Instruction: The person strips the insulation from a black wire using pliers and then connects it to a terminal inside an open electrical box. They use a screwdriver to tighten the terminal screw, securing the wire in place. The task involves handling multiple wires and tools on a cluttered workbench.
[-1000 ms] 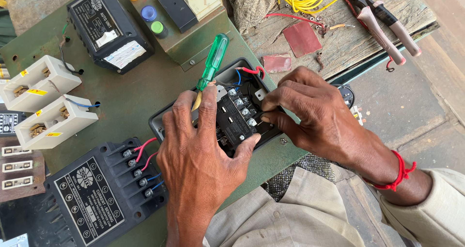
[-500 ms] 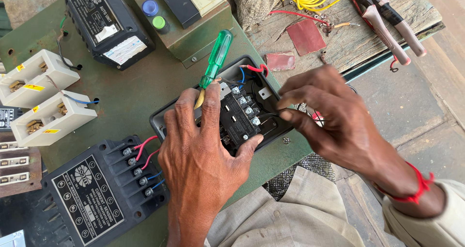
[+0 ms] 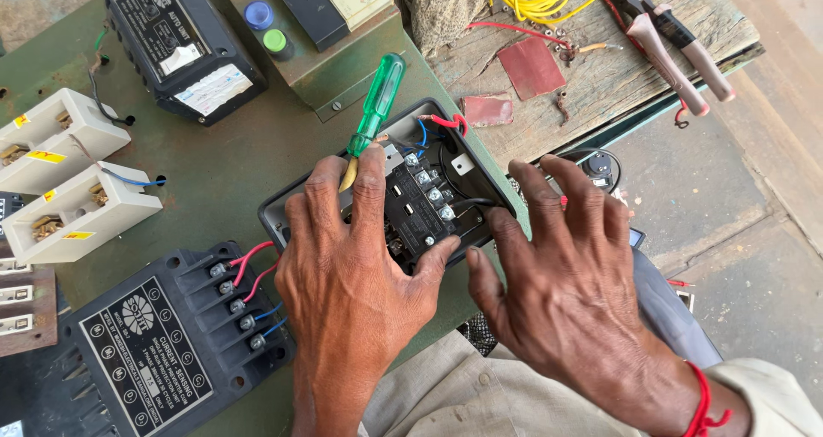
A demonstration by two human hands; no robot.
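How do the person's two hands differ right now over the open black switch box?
The left hand lies on the open black switch box and holds the green-handled screwdriver under its fingers; the right hand holds nothing. The left hand's fingers lie close together; the right hand's are spread, beside the box's right edge. A red thread band circles the right wrist only. Both show palms down.

The right hand (image 3: 574, 291) has apparently lifted off the black switch unit (image 3: 420, 201).
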